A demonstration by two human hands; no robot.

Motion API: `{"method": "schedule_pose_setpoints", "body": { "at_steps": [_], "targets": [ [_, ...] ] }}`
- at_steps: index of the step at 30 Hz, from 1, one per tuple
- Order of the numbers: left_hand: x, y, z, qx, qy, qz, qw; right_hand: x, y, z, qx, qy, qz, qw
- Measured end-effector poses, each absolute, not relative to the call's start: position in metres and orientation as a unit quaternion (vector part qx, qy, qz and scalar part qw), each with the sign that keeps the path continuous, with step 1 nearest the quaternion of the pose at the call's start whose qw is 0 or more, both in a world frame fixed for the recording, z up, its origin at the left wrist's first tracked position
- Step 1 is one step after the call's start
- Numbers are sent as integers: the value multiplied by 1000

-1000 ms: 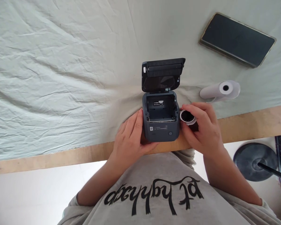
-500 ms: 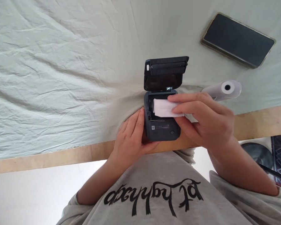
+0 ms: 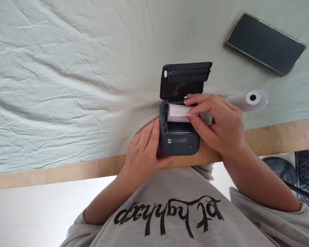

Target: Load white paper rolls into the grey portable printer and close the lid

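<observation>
Wooden worktop (image 3: 67,173), draped in a pale-green cloth (image 3: 67,75) with soft creases. Between the hands stands a dark, boxy printer (image 3: 180,142) with rounded corners, probably rigid plastic, its glossy-backed lid (image 3: 182,90) raised. The left hand (image 3: 144,145) lies against its side, fingers extended and not wrapped round it. Well beyond the right hand (image 3: 218,123) lies a flat, glassy phone (image 3: 266,44) in an edged case. Just past the right hand's knuckles, a spare roll (image 3: 247,100) shows a dark core and smooth white paper. Smallest, the paper roll (image 3: 179,113) lies crosswise in the printer's compartment, its right end pinched by the right hand's thumb and fingers. It should prove light, firm when wound but easily creased at the loose edge; the ends appear the best hold.
</observation>
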State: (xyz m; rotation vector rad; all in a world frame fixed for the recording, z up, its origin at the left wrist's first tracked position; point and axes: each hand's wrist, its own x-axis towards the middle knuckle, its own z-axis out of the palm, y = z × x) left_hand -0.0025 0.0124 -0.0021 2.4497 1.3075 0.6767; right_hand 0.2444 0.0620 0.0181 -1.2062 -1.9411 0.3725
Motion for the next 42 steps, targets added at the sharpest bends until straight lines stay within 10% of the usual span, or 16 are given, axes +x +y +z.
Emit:
{"method": "schedule_pose_setpoints", "body": {
  "at_steps": [42],
  "targets": [
    [-11,9,-10,848,411,284,180,263,31,21,-546,-645,273,459]
  ]
}}
